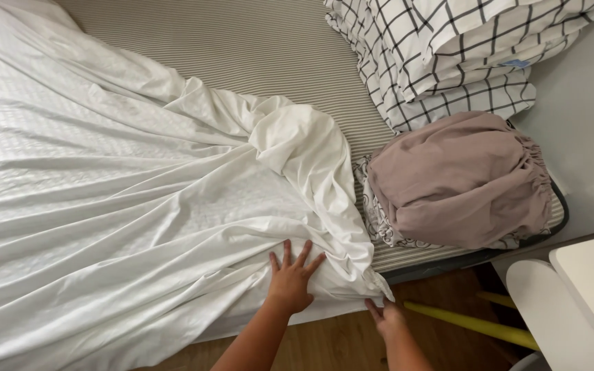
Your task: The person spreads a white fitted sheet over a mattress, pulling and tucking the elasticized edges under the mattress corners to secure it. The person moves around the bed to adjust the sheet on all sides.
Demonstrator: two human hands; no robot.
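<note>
The white sheet [118, 206] is lying over most of the bed [256, 48], bunched into long folds that are running toward the near edge, and one twisted ridge is rising near the middle of the bed. Its corner is hanging at the near edge of the bed. The left hand [290, 278] is pressing flat on the sheet close to this edge, with the fingers [285, 253] spread and released, not gripping. The right hand [388, 319] is reaching just below the hanging corner of the sheet; its fingers are lying loosely extended, and I cannot tell if they are touching the fabric.

A mauve pillow [458, 182] is resting at the near right corner of the bed. A checked duvet [448, 48] is sitting folded at the far right corner. The striped mattress cover is showing between them. A yellow bar [472, 324] is lying on the wooden floor [338, 340] beside a white chair [558, 316].
</note>
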